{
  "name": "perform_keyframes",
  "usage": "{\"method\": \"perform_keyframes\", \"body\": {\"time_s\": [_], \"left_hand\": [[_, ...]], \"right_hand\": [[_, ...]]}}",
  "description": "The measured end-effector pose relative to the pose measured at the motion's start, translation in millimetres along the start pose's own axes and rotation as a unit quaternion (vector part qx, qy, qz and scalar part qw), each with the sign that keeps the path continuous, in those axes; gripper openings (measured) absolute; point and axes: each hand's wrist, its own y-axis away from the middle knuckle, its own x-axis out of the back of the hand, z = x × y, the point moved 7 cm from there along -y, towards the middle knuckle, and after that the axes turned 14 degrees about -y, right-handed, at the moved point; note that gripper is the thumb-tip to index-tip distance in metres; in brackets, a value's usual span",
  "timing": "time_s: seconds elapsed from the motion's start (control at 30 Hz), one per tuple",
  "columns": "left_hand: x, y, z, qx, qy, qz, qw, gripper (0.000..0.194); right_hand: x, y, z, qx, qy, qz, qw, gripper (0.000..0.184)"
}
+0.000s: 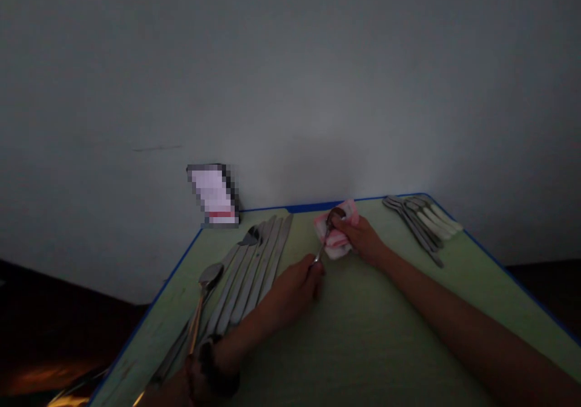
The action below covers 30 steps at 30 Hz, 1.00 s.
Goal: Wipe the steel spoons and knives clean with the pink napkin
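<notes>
My left hand (295,286) pinches the handle end of a metal spoon (325,237), fingers closed round it. The spoon slants up and to the right, its bowl resting against a pink and white cloth (338,231). My right hand (361,237) grips that cloth, fingers closed, holding it round the spoon's bowl. Both hands are low over the green table top (363,334), near its far edge.
A row of several knives and spoons (247,274) lies at the left of the table. Another group of cutlery (422,219) lies at the far right corner. A blurred white card (213,195) stands at the far left corner against the grey wall. The table has a blue rim.
</notes>
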Motion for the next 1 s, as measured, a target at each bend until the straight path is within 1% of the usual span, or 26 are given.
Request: {"method": "perform_keyframes", "body": {"time_s": [0.07, 0.1, 0.17, 0.2, 0.23, 0.3, 0.37, 0.4, 0.5, 0.57, 0.63, 0.73, 0.8, 0.9, 1.0], "left_hand": [[-0.6, -3.9, -10.6, 0.027, 0.088, 0.011, 0.996, 0.034], [0.8, -4.9, -15.2, 0.036, 0.112, 0.030, 0.993, 0.034], [2.4, -5.4, -21.0, 0.043, 0.138, 0.055, 0.988, 0.033], [2.5, -5.2, -22.5, 0.043, 0.144, 0.062, 0.987, 0.033], [2.1, -4.8, -23.2, 0.041, 0.148, 0.064, 0.986, 0.033], [1.6, -4.1, -23.1, 0.035, 0.155, 0.064, 0.985, 0.033], [1.3, -3.9, -21.2, 0.025, 0.164, 0.059, 0.984, 0.033], [1.3, -3.9, -19.8, 0.019, 0.170, 0.057, 0.984, 0.033], [2.7, -4.2, -16.4, 0.007, 0.184, 0.056, 0.981, 0.032], [4.0, -4.4, -15.5, 0.003, 0.186, 0.061, 0.981, 0.031], [4.5, -4.9, -15.6, 0.000, 0.181, 0.062, 0.981, 0.030], [2.8, -6.1, -16.3, -0.001, 0.164, 0.050, 0.985, 0.030], [1.4, -6.7, -16.2, 0.001, 0.156, 0.038, 0.987, 0.031], [1.3, -6.5, -15.2, 0.002, 0.150, 0.033, 0.988, 0.031], [3.3, -5.8, -15.2, -0.003, 0.135, 0.051, 0.990, 0.030]], "right_hand": [[4.8, -1.9, 2.9, -0.002, -0.034, 0.040, 0.999, 0.030], [8.4, -2.9, 6.0, -0.014, -0.073, 0.070, 0.995, 0.029], [12.9, -4.8, 11.5, -0.035, -0.176, 0.115, 0.977, 0.025], [13.2, -6.2, 12.1, -0.037, -0.224, 0.121, 0.966, 0.023], [12.2, -8.1, 11.6, -0.037, -0.266, 0.116, 0.956, 0.023], [9.0, -12.2, 8.8, -0.038, -0.323, 0.085, 0.942, 0.026], [7.9, -15.5, 6.6, -0.041, -0.357, 0.061, 0.931, 0.030], [9.1, -16.7, 6.2, -0.039, -0.369, 0.062, 0.927, 0.032], [16.2, -17.7, 6.9, -0.030, -0.387, 0.102, 0.916, 0.033], [15.4, -16.8, 5.0, -0.025, -0.389, 0.100, 0.915, 0.033], [7.9, -14.9, 1.4, -0.033, -0.387, 0.055, 0.920, 0.034], [-5.6, -9.4, -1.1, -0.078, -0.371, -0.026, 0.925, 0.041], [-8.2, -6.3, -1.1, -0.098, -0.359, -0.041, 0.927, 0.048], [-2.0, -5.0, 2.5, -0.115, -0.347, 0.008, 0.931, 0.045], [3.6, -5.1, 9.5, -0.143, -0.338, 0.060, 0.928, 0.042]]}}
